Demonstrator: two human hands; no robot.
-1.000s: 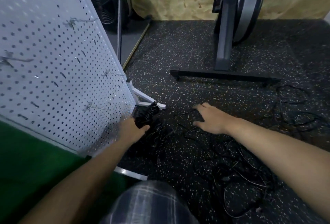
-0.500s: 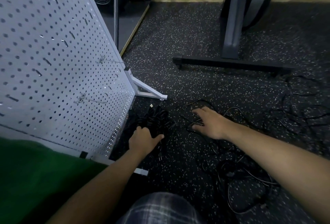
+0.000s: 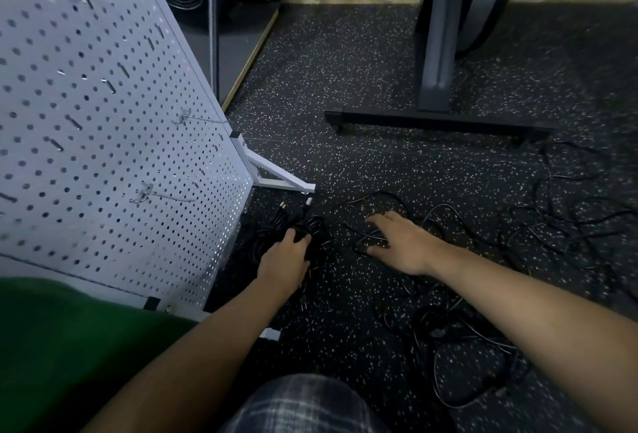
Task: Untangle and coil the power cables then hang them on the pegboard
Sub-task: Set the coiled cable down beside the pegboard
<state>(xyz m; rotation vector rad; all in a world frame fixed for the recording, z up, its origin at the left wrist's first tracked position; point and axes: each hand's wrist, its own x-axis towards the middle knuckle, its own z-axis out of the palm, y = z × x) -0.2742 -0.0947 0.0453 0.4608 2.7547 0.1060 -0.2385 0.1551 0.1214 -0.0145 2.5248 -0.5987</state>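
**Left hand on the coil, right hand flat on loose cable**

Left hand: fingers curled down over the coiled bundle, gripping it against the floor. It sits just beside the pegboard foot, with the plug ends sticking out on the far side.

Right hand: open, fingers spread, resting on a loose cable and holding nothing.

More tangle lies well to the right, plus another heap under the right forearm.

Handling, my read:
- Thin black cord: light, limp, no stiffness to speak of. The coil will likely spring open if held by only a few turns.
- Grab across all the loops at one point, then hang that same point on a hook.
- The jacket looks smooth, so pinch rather than cup it.
- The plugs are the only rigid parts. For the loose cable, lead with a plug end when pulling it out of the knot; yanking mid-span would probably tighten the knot.
- The rubber floor looks grippy, so lift the cord rather than drag it.
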